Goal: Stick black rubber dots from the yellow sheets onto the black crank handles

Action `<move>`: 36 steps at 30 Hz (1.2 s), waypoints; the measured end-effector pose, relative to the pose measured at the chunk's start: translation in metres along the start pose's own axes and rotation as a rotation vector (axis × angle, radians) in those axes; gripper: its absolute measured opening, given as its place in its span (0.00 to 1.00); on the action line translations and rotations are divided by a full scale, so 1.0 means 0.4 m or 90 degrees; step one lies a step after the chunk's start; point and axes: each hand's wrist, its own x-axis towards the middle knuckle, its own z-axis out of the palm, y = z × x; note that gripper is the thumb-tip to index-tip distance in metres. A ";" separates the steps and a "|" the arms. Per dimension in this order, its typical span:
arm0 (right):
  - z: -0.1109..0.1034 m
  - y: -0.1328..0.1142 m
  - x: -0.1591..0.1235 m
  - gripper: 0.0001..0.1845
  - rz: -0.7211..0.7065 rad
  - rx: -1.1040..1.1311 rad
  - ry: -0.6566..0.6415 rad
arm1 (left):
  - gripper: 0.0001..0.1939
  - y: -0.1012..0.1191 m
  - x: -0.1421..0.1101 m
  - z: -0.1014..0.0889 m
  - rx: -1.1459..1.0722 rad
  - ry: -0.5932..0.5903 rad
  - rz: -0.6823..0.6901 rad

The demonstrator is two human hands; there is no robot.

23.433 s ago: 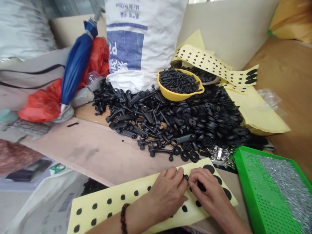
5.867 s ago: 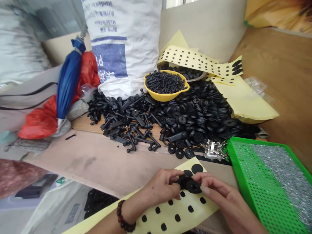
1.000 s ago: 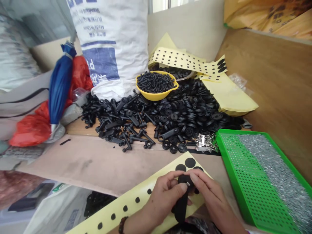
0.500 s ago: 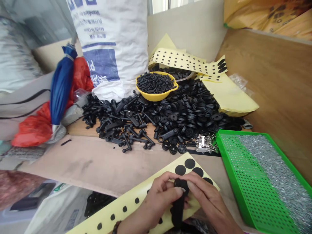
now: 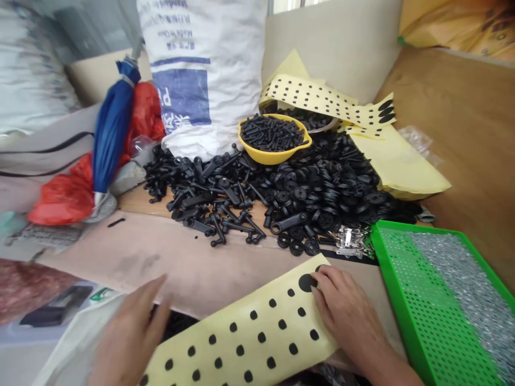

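Fingers [image 5: 326, 284] of the right hand [image 5: 348, 319] slightly spread and flat near the top end of a yellow sticker sheet [image 5: 241, 335], tips against a round black sticker [image 5: 306, 282], nothing pinched between them. Sheet lying aslant at the bottom centre of the frame on a pale board [image 5: 181, 268], rows of small black dots across it. Left hand [image 5: 132, 343] at lower left, blurred, just beside the sheet's corner and off it, fingers open, empty as far as the blur shows. Above the sheet, a heap of black plastic parts [image 5: 281, 198], knobs, wheels and levers, with small metal clips [image 5: 350, 241] at its front right edge. On top, a yellow bowl [image 5: 273, 158] of black screws; behind, a white sack [image 5: 181, 53]. At right, a green perforated tray [image 5: 386, 268] of silver bits; at left, a folded blue umbrella [image 5: 112, 128] and a red bag [image 5: 60, 201].
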 end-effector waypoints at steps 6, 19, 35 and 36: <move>0.012 0.004 -0.004 0.08 -0.026 -0.032 0.016 | 0.15 0.364 0.021 0.150 -0.093 -0.195 0.468; 0.006 0.034 0.006 0.08 -0.040 0.018 0.032 | 0.07 0.433 0.036 0.257 0.043 -0.162 0.528; 0.007 0.029 0.013 0.06 -0.040 0.080 -0.021 | 0.07 0.429 0.032 0.254 0.025 -0.145 0.539; 0.006 0.029 0.014 0.06 -0.037 0.096 -0.023 | 0.07 0.429 0.031 0.254 0.027 -0.143 0.540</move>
